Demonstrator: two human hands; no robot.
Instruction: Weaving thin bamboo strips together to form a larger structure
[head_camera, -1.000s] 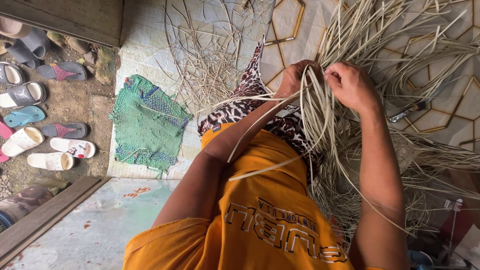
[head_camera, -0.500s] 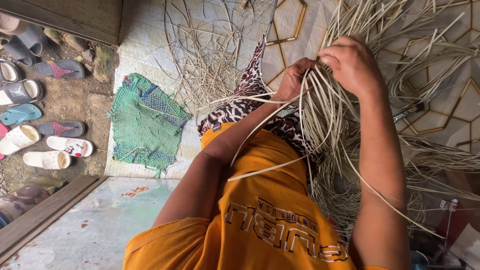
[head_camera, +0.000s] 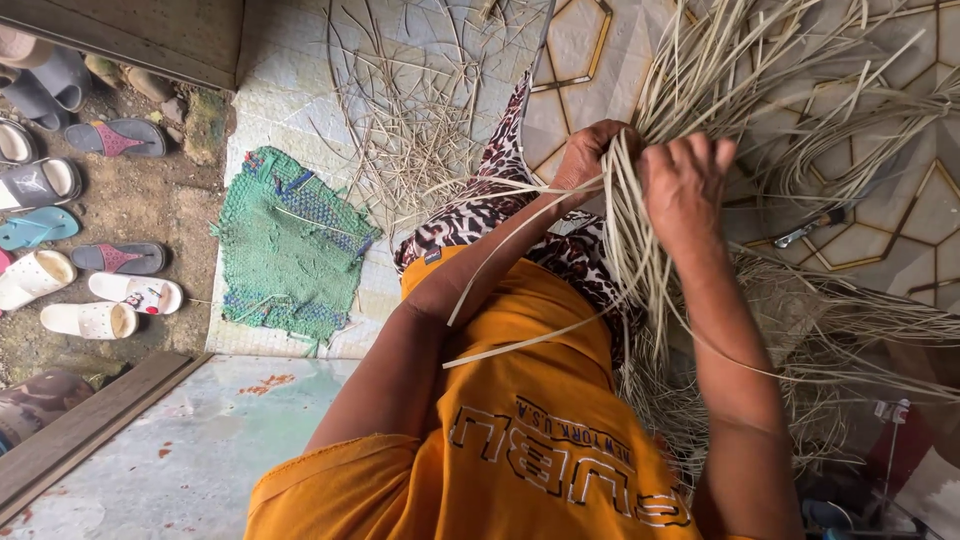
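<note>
Gripping one bundle of pale straw strips (head_camera: 632, 215) between both hands, above the lap.

Its strips run lengthwise from the tiled floor (head_camera: 590, 40) at top right down toward the orange shirt (head_camera: 545, 400). The left hand (head_camera: 590, 150) closes around the bundle from the left, while the right hand (head_camera: 685, 185) lies over it, fingers (head_camera: 700, 150) curled and bunched. A green mat (head_camera: 290, 250) lies well apart at left.

I see soft, even daylight with no harsh shadows, and only a mild sheen on the floor tiles (head_camera: 880, 240). Focus is sharp at centre; the wide lens bends the edges, and the bottom right corner goes dim and murky.
</note>
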